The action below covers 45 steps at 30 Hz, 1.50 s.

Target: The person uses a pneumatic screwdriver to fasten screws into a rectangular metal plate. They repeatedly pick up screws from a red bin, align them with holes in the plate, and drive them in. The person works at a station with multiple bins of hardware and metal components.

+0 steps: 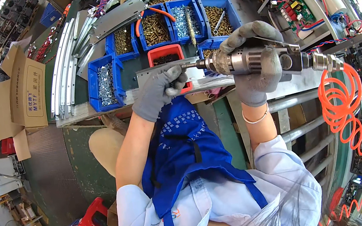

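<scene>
Grey-gloved left hand (159,90) pinches the flat grey metal bracket (164,73) at the surface's edge, steadying it; at three o'clock the right hand (255,63) wraps tight around the steel pneumatic screwdriver (247,59), bit levelled at the bracket.

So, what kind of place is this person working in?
Most likely a factory assembly bench. Blue bins full of screws stand on the table, the right hand holds an air-powered screwdriver fed by an orange coiled hose, and the left hand steadies a metal bracket.
</scene>
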Each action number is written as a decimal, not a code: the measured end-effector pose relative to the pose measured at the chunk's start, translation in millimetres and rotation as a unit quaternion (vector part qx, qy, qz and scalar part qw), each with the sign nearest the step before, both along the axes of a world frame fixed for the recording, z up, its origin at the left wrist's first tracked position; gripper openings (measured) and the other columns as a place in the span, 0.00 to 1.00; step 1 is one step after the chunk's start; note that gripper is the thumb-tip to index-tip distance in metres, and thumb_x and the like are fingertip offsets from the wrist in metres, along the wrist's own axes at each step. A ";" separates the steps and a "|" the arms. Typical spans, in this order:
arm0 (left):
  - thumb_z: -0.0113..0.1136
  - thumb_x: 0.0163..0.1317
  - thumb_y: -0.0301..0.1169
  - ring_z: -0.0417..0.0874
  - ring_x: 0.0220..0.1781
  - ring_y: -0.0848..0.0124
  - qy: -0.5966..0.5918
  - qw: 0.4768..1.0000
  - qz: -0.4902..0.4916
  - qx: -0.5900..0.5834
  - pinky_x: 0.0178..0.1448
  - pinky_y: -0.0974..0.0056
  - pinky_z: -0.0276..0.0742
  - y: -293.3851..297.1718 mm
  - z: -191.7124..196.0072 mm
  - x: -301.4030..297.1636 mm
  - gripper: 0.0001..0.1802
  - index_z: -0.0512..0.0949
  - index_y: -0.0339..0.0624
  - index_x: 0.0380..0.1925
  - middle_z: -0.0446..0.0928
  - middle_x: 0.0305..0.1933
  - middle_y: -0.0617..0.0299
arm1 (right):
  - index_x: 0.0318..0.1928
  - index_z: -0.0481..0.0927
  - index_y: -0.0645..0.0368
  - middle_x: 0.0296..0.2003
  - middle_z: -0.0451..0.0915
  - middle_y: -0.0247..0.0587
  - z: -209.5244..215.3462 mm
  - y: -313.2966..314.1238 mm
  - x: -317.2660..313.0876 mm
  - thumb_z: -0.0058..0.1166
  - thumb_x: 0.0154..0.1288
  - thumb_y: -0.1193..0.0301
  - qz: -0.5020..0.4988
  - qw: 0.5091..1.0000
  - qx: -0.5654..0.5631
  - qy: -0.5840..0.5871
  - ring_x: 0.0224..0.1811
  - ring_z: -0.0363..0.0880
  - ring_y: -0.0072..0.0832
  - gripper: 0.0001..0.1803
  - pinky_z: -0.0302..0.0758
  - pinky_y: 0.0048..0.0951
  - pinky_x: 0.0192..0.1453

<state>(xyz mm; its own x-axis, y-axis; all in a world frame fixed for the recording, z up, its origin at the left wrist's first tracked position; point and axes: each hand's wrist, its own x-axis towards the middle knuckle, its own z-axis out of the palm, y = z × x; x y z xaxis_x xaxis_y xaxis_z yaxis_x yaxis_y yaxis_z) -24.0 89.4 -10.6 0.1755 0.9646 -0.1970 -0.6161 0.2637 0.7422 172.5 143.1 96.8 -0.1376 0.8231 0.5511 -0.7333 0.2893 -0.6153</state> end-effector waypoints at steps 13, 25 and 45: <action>0.63 0.58 0.47 0.72 0.27 0.82 0.289 0.951 -0.036 0.104 0.30 0.76 0.67 15.9 18.2 -5.5 0.23 0.79 0.36 0.40 0.76 0.28 0.68 | 0.50 0.73 0.64 0.38 0.75 0.43 -3.2 31.6 -5.8 0.42 0.68 0.58 -0.097 0.983 -0.147 -0.054 0.36 0.76 0.33 0.22 0.76 0.38 0.40; 0.59 0.56 0.28 0.83 0.36 0.62 0.676 0.716 0.027 0.172 0.43 0.60 0.77 34.6 3.1 25.7 0.11 0.83 0.42 0.39 0.82 0.35 0.54 | 0.43 0.76 0.69 0.27 0.80 0.42 -32.9 44.1 -21.2 0.52 0.60 0.79 -0.122 0.977 -0.036 -0.173 0.27 0.80 0.24 0.10 0.78 0.25 0.33; 0.59 0.56 0.30 0.82 0.36 0.56 0.665 0.718 0.056 0.200 0.43 0.56 0.76 33.4 -4.3 23.6 0.09 0.83 0.42 0.36 0.81 0.34 0.52 | 0.39 0.79 0.66 0.26 0.77 0.31 -15.0 27.7 -25.6 0.56 0.58 0.79 -0.066 0.954 -0.014 -0.291 0.25 0.75 0.14 0.08 0.73 0.18 0.27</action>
<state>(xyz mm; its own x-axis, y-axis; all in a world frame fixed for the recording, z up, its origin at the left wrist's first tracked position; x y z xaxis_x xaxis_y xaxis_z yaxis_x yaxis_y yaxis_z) -0.4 122.9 -15.0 0.0059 0.9841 0.1777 0.7055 -0.1300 0.6967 146.9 170.9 81.8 -0.3075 0.8678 0.3904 -0.2239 0.3327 -0.9160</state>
